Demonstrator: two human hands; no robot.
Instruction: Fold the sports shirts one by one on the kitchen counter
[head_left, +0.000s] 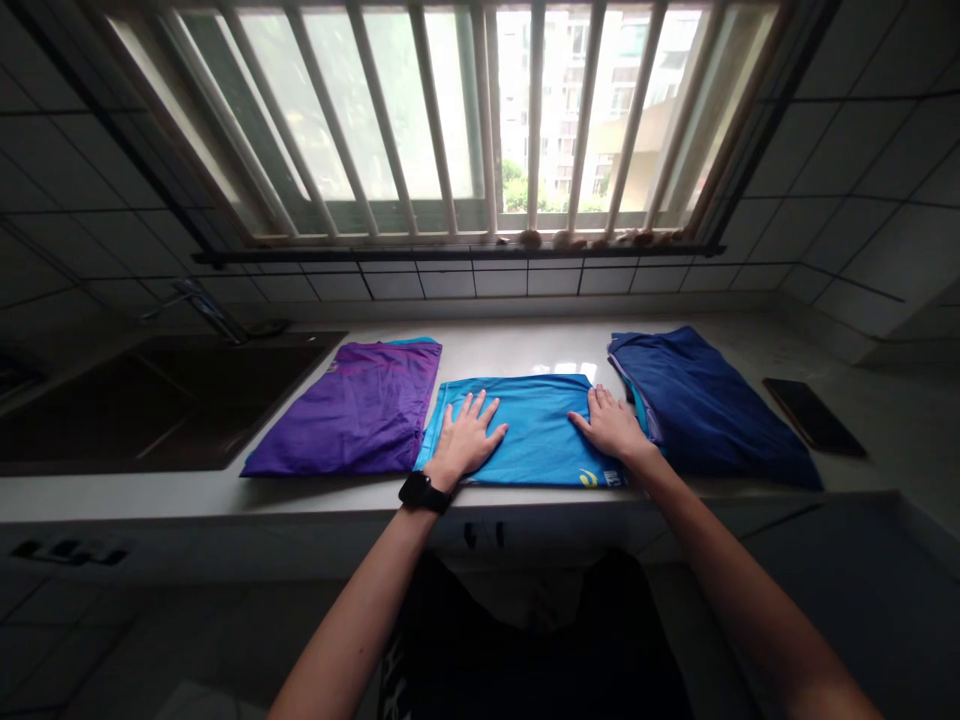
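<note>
Both my hands rest flat on a folded bright blue sports shirt [536,430] lying at the front of a white countertop [510,350]. My left hand [466,436] presses on the shirt's left part with its fingers spread, a black watch [424,492] on the wrist. My right hand [611,423] lies on the right part, fingers apart, near the shirt's edge. To the left, touching the blue shirt, lies a folded purple shirt [345,412]. A folded navy garment [709,410] lies to the right, a little beyond my right hand.
A dark sink [150,400] with a metal faucet [202,310] is set into the counter on the left. A black phone or tablet [814,416] lies at the right. Behind the counter are a tiled wall and a barred window [450,120] with small items on its sill.
</note>
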